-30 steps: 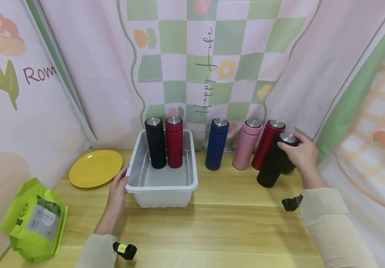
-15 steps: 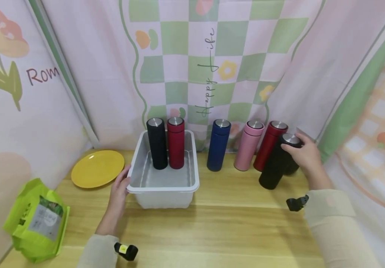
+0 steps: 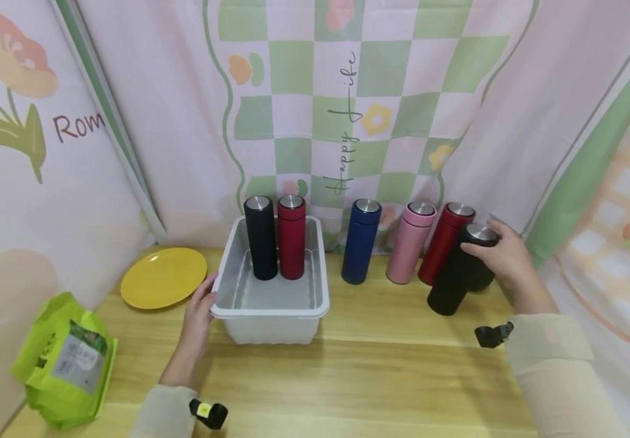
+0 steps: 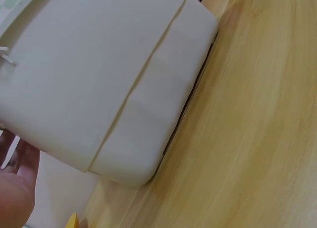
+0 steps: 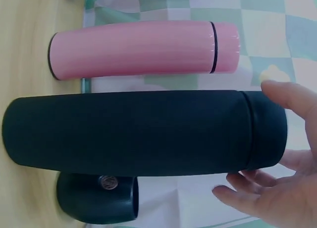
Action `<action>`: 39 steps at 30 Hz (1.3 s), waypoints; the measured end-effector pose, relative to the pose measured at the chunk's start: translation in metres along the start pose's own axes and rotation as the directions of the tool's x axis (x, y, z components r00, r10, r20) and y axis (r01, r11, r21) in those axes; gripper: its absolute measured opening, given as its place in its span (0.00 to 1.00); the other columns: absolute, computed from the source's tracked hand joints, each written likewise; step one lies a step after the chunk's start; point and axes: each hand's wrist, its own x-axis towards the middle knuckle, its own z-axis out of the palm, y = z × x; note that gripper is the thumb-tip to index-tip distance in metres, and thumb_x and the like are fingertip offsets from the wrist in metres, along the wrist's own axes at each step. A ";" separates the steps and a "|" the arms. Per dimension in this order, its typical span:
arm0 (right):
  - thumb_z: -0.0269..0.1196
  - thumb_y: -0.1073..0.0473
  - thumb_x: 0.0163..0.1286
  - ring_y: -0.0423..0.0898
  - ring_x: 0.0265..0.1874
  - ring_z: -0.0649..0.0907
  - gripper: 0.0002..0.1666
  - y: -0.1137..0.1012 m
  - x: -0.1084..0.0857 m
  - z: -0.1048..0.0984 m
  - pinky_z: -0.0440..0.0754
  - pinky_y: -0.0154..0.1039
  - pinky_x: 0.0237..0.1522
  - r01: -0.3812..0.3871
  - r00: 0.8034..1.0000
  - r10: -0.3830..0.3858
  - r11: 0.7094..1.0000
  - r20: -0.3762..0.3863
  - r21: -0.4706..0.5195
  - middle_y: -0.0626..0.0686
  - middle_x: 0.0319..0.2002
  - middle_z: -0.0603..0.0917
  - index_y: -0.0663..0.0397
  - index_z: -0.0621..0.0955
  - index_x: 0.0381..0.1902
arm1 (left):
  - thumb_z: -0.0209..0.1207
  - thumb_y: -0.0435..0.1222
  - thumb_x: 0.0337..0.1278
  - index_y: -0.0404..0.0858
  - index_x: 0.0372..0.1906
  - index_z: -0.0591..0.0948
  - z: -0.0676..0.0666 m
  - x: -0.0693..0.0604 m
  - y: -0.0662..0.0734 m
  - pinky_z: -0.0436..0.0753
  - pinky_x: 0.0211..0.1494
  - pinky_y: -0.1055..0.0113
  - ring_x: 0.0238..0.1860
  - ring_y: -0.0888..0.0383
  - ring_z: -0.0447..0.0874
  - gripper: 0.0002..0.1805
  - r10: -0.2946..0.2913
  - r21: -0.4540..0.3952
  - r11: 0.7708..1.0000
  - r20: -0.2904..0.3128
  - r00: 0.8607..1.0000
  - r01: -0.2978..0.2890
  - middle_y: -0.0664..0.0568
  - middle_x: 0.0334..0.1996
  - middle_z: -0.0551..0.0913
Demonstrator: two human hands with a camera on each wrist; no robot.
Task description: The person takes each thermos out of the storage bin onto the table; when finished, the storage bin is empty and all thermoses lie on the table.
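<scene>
In the head view my right hand (image 3: 512,255) grips a black thermos (image 3: 447,283) by its lid at the right of the table. The right wrist view shows the thumb on one side of the lid and the fingers on the other. My left hand (image 3: 198,316) holds the left rim of a grey-white plastic bin (image 3: 271,325). Inside the bin, another black thermos (image 3: 262,243) and a crimson thermos (image 3: 291,243) stand upright. Blue (image 3: 361,246), pink (image 3: 410,246) and dark red (image 3: 443,246) thermoses stand between the bin and the held one, which partly hides the dark red one.
Behind the held thermos sits a short black cup-like container (image 5: 99,198), partly hidden. A yellow plate (image 3: 164,278) lies left of the bin. A bright green bag (image 3: 65,365) stands at the table's left edge. A patterned curtain (image 3: 347,109) hangs along the back.
The head view has shifted slightly, so everything appears a little lower and further right. Both hands keep their holds, and the thermoses and bin show no clear movement on the table.
</scene>
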 end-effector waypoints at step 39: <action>0.64 0.53 0.66 0.64 0.65 0.64 0.44 -0.178 0.029 0.110 0.62 0.58 0.64 0.161 0.983 -0.157 0.987 0.093 -0.032 0.67 0.70 0.58 0.55 0.59 0.75 | 0.42 0.31 0.72 0.30 0.74 0.58 0.000 0.002 -0.005 0.73 0.55 0.71 0.60 0.59 0.66 0.28 0.028 -0.027 0.999 -0.028 0.999 -0.028 0.41 0.72 0.60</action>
